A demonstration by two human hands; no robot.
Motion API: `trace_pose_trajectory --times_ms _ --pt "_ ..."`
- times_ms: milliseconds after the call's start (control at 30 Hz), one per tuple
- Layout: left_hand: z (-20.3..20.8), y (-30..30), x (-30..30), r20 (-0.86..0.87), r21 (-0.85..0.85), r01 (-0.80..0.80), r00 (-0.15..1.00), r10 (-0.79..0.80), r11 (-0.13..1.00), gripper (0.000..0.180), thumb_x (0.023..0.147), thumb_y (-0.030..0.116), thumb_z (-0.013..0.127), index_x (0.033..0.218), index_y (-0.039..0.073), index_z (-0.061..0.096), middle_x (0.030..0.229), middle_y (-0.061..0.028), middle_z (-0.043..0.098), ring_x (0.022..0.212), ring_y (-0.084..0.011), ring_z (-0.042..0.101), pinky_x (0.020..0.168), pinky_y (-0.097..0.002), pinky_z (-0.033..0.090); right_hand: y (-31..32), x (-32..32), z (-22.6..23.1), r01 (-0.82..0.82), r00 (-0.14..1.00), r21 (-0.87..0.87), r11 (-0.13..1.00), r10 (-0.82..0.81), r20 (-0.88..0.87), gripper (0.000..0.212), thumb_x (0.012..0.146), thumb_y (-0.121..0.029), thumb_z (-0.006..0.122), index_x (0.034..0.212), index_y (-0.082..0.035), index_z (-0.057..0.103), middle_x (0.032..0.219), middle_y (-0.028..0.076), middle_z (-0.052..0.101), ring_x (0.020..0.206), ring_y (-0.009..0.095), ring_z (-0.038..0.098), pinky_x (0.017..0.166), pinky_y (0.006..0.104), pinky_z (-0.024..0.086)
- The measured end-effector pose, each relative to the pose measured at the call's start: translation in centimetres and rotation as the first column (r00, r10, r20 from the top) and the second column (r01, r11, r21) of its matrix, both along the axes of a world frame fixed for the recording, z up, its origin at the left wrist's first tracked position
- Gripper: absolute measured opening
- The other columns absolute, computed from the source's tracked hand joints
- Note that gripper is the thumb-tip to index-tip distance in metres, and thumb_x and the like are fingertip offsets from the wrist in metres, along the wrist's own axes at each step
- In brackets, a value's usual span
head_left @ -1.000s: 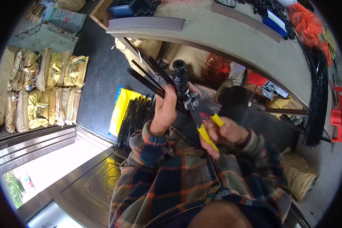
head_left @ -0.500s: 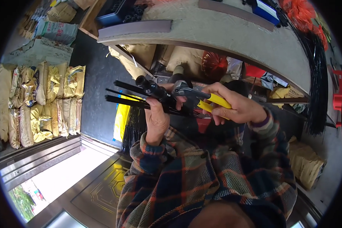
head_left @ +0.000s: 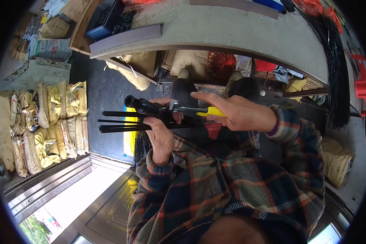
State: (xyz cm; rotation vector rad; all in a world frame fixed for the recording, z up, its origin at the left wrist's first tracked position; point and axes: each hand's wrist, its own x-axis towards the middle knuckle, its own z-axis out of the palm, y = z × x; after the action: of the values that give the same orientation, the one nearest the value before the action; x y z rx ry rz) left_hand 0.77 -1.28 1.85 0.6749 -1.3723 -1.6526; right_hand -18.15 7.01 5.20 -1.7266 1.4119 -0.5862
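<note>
My left hand (head_left: pixel 160 140) is closed around a black umbrella frame (head_left: pixel 140 105), a thick black tube with several thin rods lying alongside. Its wide end points left, and the rods stick out past my fingers. My right hand (head_left: pixel 244 114) grips pliers (head_left: pixel 212 112) with yellow handles, its index finger stretched out above them. The grey jaws of the pliers meet the frame just right of my left hand; what they bite on is too small to make out. The handles look squeezed together and are partly hidden by my fingers.
Ahead stands a workbench (head_left: pixel 232 30) with a blue bin (head_left: pixel 105 20) at its left end and black rods (head_left: pixel 338 77) hanging off its right. Sacks and a red bundle (head_left: pixel 221 66) sit underneath. Wrapped packages (head_left: pixel 44 140) lie left, beside a doorway.
The pliers' handles have gone from spread to nearly together, and the tool now lies more level. My right index finger has straightened. The umbrella frame has shifted left and slightly down in view.
</note>
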Motion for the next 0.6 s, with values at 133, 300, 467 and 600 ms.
trace_pose_trajectory --times_ms 133,300,467,600 --pt "0.2 -0.1 -1.1 0.065 0.174 -0.062 0.997 0.051 0.983 0.074 0.081 0.069 0.021 0.101 0.002 0.045 0.069 -0.0094 0.049 0.058 -0.0173 0.047 0.058 -0.0297 0.043 0.7 0.8 -4.1 0.231 0.971 -0.274 0.934 -0.202 0.131 0.043 0.075 -0.012 0.066 0.111 -0.006 0.044 0.080 0.014 0.055 0.057 0.027 0.055 0.052 0.0323 0.043" --pt "-2.1 -1.2 -2.7 -0.104 0.088 -0.096 0.989 0.105 0.991 0.068 0.087 0.061 0.021 0.107 0.000 0.044 0.064 -0.0067 0.044 0.057 -0.0168 0.044 0.060 -0.0312 0.041 -3.0 -5.2 -2.4 0.504 0.852 -0.542 0.673 -0.492 0.180 0.023 0.070 -0.015 0.072 0.076 -0.003 0.054 0.074 0.008 0.054 0.063 0.024 0.054 0.066 0.0310 0.043" --pt "-3.6 -1.0 -3.4 -0.001 0.011 0.089 0.996 -0.089 0.996 0.059 0.092 0.050 0.025 0.104 -0.003 0.047 0.066 -0.0077 0.047 0.060 -0.0168 0.047 0.064 -0.0313 0.042 -13.3 -16.6 -1.2 0.659 0.624 -0.617 0.429 -0.771 0.130 0.019 0.078 -0.020 0.065 0.080 -0.002 0.060 0.078 0.009 0.060 0.072 0.020 0.060 0.067 0.0298 0.047" --pt "-4.1 -1.6 -3.5 0.061 0.025 0.144 0.988 -0.145 0.989 0.059 0.092 0.049 0.028 0.101 -0.005 0.049 0.067 -0.0078 0.048 0.063 -0.0164 0.048 0.066 -0.0309 0.043 -19.9 -18.4 0.4 0.574 0.403 -0.642 0.509 -0.858 -0.319 0.023 0.079 -0.026 0.062 0.083 -0.004 0.062 0.083 0.013 0.060 0.078 0.031 0.060 0.070 0.0372 0.048"
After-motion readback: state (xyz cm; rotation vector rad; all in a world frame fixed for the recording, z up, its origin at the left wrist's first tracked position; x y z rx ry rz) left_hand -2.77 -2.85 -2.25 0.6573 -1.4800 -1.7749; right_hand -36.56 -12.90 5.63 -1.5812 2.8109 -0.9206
